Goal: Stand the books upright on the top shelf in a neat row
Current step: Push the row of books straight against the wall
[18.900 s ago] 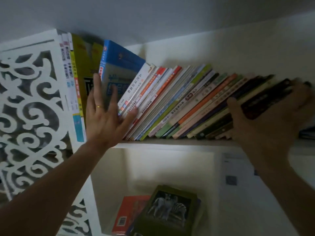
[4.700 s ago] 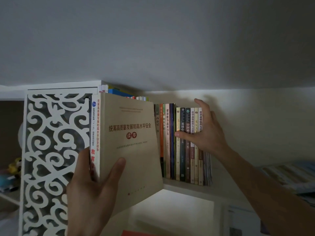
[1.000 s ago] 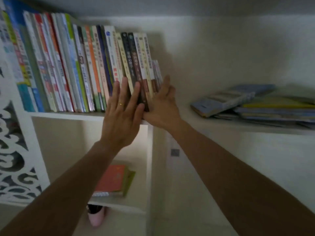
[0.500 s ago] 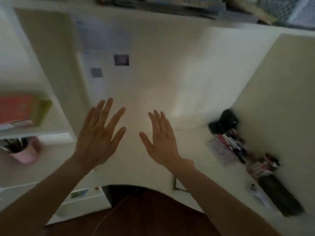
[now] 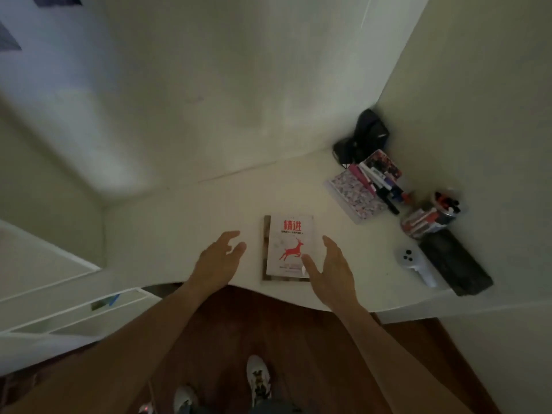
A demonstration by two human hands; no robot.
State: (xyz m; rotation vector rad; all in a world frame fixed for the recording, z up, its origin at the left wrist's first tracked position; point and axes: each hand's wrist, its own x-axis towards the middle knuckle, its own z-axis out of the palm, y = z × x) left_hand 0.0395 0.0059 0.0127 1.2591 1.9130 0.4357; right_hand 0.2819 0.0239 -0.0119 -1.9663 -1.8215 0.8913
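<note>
The white curved-edged bench [image 5: 185, 222] carries one task item in view: a white paperback book with red title lettering and a red deer on its cover [image 5: 288, 249], lying flat close to the near edge. The top shelf is out of frame.

Risks, in my judgement:
- The book lies flat, with little edge to catch. A one-sided lift could slide it off the near edge onto the dark wooden floor [image 5: 268, 330].
- The shelf is presumably overhead; a loose carry could drop the book.
- The light is dim and the view blurred, so the aim may be off.

The left hand [image 5: 219, 262] hovers left of the book, fingers loosely curled and holding nothing. The right hand [image 5: 331, 270] sits at the book's near right corner, fingers spread and released; whether it touches the cover cannot be told.

Surroundings at the far right, well apart from the book: a black bag-like object [image 5: 364, 137], a black flat case [image 5: 454, 261], a patterned notebook [image 5: 357, 194] with pens, and a white handheld controller [image 5: 415, 264]. None obstructs the reach.
</note>
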